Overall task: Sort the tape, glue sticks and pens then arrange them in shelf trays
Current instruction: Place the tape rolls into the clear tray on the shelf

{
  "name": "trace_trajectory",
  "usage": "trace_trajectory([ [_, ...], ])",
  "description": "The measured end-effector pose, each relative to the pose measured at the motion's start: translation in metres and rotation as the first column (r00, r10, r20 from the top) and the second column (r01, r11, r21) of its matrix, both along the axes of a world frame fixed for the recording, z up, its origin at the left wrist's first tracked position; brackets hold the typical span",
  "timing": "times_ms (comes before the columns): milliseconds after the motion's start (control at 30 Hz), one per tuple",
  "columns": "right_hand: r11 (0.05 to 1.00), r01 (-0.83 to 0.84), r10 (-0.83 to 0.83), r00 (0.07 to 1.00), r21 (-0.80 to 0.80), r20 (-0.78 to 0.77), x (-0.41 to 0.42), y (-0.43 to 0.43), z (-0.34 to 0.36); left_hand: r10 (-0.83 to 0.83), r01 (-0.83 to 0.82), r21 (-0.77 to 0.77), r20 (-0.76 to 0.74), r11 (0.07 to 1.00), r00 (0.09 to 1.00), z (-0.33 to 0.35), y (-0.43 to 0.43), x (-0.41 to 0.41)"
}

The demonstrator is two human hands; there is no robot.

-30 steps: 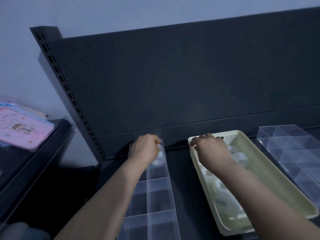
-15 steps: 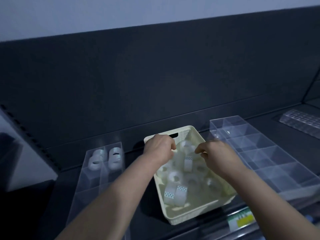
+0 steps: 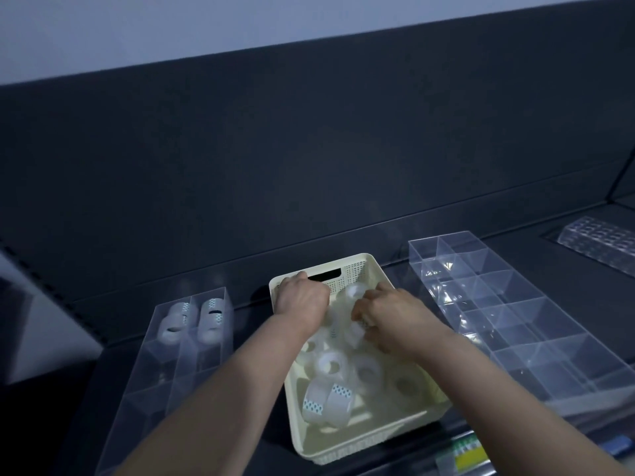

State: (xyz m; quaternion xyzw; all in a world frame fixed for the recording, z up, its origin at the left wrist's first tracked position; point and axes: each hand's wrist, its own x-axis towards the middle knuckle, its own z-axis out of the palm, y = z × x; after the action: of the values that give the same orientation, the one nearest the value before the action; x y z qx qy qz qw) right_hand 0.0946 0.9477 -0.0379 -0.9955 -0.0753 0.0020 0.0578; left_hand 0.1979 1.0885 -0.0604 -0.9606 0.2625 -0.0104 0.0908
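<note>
A cream basket (image 3: 369, 438) sits in the middle of the dark shelf with several clear tape rolls (image 3: 330, 364) in it. My left hand (image 3: 300, 300) is in the basket's far left corner, fingers curled down onto a roll that the hand mostly hides. To its right, my right hand (image 3: 391, 319) pinches a tape roll (image 3: 357, 334) just above the pile. A clear divided tray (image 3: 137, 389) on the left holds tape rolls (image 3: 211, 316) in its two far compartments.
A second clear divided tray (image 3: 515, 314) lies to the right of the basket, nothing in it. Farther right is a ribbed clear holder (image 3: 598, 242). The shelf's dark back panel rises close behind. A yellow price label (image 3: 469, 455) marks the front edge.
One second ago my left hand was at the left tray's far compartment. It has since moved into the basket, and the view has swung right. My right hand has closed on a roll.
</note>
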Motion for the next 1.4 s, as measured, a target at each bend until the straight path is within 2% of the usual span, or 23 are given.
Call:
trace_trajectory([
  [100, 0.987, 0.085, -0.088, 0.996, 0.134, 0.020, -0.001, 0.001, 0.006, -0.037, 0.041, -0.088, 0.048, 0.995, 0.998, 0.009, 0.009, -0.006],
  [167, 0.972, 0.114, -0.127, 0.991, 0.207, 0.050, -0.004, 0.005, 0.012, -0.027, 0.047, -0.285, 0.075, 0.957, 0.997, 0.020, 0.020, -0.011],
  [233, 0.965, 0.094, -0.119, 0.989, 0.246, 0.089, -0.006, 0.014, 0.018, 0.021, -0.017, -0.554, 0.001, 0.832, 1.000, 0.032, 0.040, -0.017],
  [300, 0.951, 0.048, -0.088, 0.989, 0.305, 0.119, -0.006, 0.030, 0.024, 0.076, -0.158, -0.748, -0.143, 0.644, 0.987, 0.043, 0.067, -0.021],
  [400, 0.937, -0.012, -0.042, 0.988, 0.348, 0.149, -0.001, 0.068, 0.031, 0.123, -0.333, -0.843, -0.311, 0.423, 0.943, 0.052, 0.122, -0.025],
  [467, 0.928, -0.053, -0.015, 0.984, 0.369, 0.178, 0.005, 0.097, 0.035, 0.153, -0.362, -0.863, -0.329, 0.351, 0.932, 0.059, 0.165, -0.028],
  [600, 0.908, -0.122, 0.028, 0.973, 0.402, 0.231, 0.013, 0.151, 0.040, 0.319, -0.371, -0.843, -0.255, 0.390, 0.913, 0.065, 0.240, -0.034],
  [733, 0.904, -0.132, 0.041, 0.973, 0.407, 0.225, 0.020, 0.184, 0.035, 0.298, -0.404, -0.697, -0.276, 0.593, 0.914, 0.044, 0.264, -0.034],
  [867, 0.920, -0.109, 0.047, 0.984, 0.376, 0.172, 0.021, 0.201, 0.026, 0.326, -0.340, -0.499, -0.118, 0.797, 0.938, 0.021, 0.257, -0.031],
  [933, 0.920, -0.104, 0.043, 0.985, 0.378, 0.167, 0.021, 0.209, 0.025, 0.315, -0.312, -0.408, -0.063, 0.858, 0.947, 0.015, 0.256, -0.030],
  [1000, 0.919, -0.102, 0.040, 0.985, 0.382, 0.167, 0.023, 0.219, 0.024, 0.308, -0.312, -0.400, -0.077, 0.861, 0.948, 0.014, 0.260, -0.029],
  [1133, 0.931, -0.135, 0.075, 0.980, 0.338, 0.185, 0.030, 0.247, 0.025, 0.304, -0.322, -0.500, -0.120, 0.804, 0.945, 0.027, 0.282, -0.027],
  [1200, 0.954, -0.150, 0.103, 0.977, 0.260, 0.188, 0.037, 0.263, 0.023, 0.316, -0.320, -0.535, -0.102, 0.782, 0.943, 0.034, 0.294, -0.028],
  [1333, 0.987, -0.161, 0.158, 0.983, 0.026, 0.097, 0.050, 0.286, 0.014, 0.315, -0.309, -0.572, -0.090, 0.760, 0.945, 0.039, 0.308, -0.031],
  [1400, 0.988, -0.153, 0.154, 0.987, -0.014, 0.042, 0.053, 0.290, 0.011, 0.310, -0.304, -0.577, -0.092, 0.758, 0.946, 0.040, 0.310, -0.033],
])
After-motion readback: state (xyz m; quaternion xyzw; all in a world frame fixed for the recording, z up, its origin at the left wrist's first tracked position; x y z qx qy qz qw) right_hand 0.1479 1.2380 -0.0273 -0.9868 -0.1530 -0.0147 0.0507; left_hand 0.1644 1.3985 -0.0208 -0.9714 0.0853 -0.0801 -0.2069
